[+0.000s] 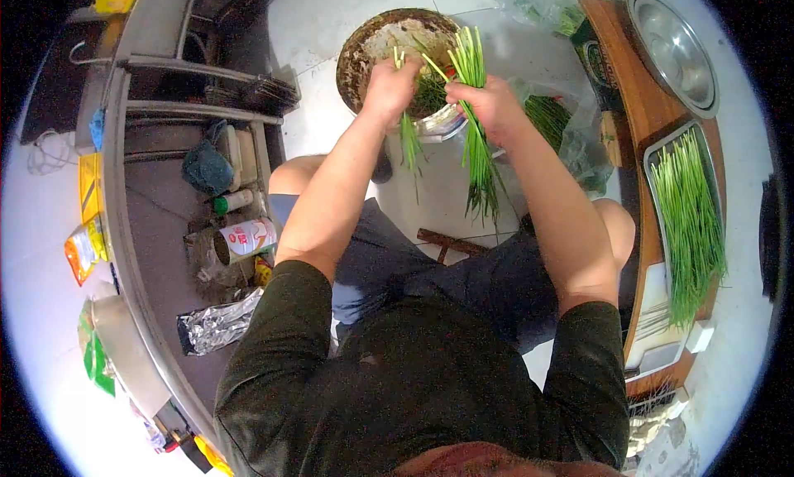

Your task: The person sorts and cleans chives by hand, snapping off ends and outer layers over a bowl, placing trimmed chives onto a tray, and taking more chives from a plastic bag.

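Observation:
My left hand (390, 90) is closed around a few green chives (411, 142), their pale ends poking out above the fingers and the leaves hanging below. A thicker bunch of chives (477, 158) is gripped in my right hand (490, 106), pale ends up, leaf tips drooping toward the floor. One stalk slants from the right-hand bunch toward my left hand. Both hands are over the near rim of a round, stained bucket (356, 51), which has green scraps (432, 95) inside.
On the wooden table (638, 96) at right are a metal tray (653, 158) heaped with chives and a steel basin (672, 51). Plastic bags with greens (547, 117) lie on the floor. Left is a shelf (161, 287) with a can (246, 239) and foil (219, 321).

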Motion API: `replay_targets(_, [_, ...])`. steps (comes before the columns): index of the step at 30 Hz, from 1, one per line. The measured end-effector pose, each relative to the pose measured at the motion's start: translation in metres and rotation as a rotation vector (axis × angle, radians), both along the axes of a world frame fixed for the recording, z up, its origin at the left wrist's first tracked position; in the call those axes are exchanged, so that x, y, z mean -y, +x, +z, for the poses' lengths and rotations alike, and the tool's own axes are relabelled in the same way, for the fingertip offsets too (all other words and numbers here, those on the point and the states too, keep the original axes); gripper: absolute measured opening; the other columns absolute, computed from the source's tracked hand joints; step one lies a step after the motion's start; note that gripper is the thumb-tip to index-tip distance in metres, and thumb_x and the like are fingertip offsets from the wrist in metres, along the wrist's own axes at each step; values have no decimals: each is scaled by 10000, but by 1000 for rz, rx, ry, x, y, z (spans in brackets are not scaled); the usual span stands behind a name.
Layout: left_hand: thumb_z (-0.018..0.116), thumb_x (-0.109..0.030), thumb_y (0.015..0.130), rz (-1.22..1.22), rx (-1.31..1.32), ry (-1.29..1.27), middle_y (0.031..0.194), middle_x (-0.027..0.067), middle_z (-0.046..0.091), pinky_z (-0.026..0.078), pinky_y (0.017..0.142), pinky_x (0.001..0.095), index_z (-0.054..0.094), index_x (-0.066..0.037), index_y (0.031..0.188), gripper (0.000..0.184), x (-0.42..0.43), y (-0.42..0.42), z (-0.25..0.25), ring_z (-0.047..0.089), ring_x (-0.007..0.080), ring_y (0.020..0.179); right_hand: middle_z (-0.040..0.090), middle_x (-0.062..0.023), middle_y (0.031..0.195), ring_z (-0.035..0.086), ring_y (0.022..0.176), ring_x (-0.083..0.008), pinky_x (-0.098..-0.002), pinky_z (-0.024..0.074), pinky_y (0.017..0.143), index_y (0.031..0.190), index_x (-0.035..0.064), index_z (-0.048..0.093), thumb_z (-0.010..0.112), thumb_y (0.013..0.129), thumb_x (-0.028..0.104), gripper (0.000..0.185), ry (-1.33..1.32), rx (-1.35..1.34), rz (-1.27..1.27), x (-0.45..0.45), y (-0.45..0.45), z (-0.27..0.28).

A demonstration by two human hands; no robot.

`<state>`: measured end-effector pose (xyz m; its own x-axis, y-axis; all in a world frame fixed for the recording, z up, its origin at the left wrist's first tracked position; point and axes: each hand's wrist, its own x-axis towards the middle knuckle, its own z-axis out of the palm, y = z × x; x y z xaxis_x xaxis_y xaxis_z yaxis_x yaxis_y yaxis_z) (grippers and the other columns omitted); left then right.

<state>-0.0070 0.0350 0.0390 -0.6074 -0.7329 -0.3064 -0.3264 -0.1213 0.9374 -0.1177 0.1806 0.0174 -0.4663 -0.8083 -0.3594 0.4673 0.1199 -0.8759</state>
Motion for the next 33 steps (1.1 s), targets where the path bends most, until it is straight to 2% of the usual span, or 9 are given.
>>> replay_targets(4, [628,-214,871,-41,-13,-106,594,-18,507,337,456,277,635,-22,838,196,-12,-3,9,438,86,507,639,-58,785,574,676,-128,-261,437,626,946,8,633,721,775,134,230,-29,5,16,0,0,-3])
replay_targets(10, [639,-272,853,219,-108,-17,576,9,504,341,453,297,605,-17,787,265,14,-8,-5,438,107,494,641,-53,779,573,675,-122,-259,433,624,931,10,636,717,775,121,208,11,-25,22,-1,-1,-10])
replay_targets(14, [606,-220,897,166,117,-100,648,-3,516,325,448,259,605,-24,882,197,15,-2,-1,445,102,496,639,-51,778,574,680,-120,-259,434,629,932,11,636,709,784,116,196,-17,-14,39,0,-1,-8])
replay_targets(16, [606,-290,902,123,114,-223,637,0,509,336,464,270,623,-27,838,271,20,0,-23,446,112,501,637,-50,781,574,682,-120,-259,434,631,931,11,635,707,788,116,191,-24,-19,39,-2,-2,-7])
replay_targets(18, [599,-350,906,89,167,-204,634,3,505,342,478,281,643,-29,809,338,23,2,-34,440,118,503,636,-49,786,573,684,-120,-259,435,631,930,13,635,705,792,115,185,-18,-35,39,-1,-2,-8])
replay_targets(20, [586,-400,908,65,271,-45,638,7,504,345,489,291,663,-28,796,397,11,0,-1,426,122,505,634,-49,783,571,676,-121,-260,436,632,926,12,635,708,792,121,187,-34,-22,19,1,-1,-12])
replay_targets(23, [571,-418,910,60,212,91,647,15,507,337,504,292,675,-24,816,419,14,4,-9,409,119,520,634,-50,779,571,673,-124,-262,439,632,923,11,636,712,790,125,190,-19,-10,0,1,0,-10])
replay_targets(29, [508,-297,927,62,61,223,578,-14,419,294,450,298,636,1,879,327,16,6,-12,359,118,469,639,-58,789,582,693,-131,-271,445,635,925,5,638,715,789,132,201,-4,5,-2,1,0,-8])
replay_targets(33, [459,-258,934,60,29,287,616,-4,434,299,464,292,632,8,921,318,17,8,-11,374,121,480,646,-65,801,589,703,-137,-275,451,646,935,-1,640,718,790,141,218,-17,-14,22,1,-1,-10])
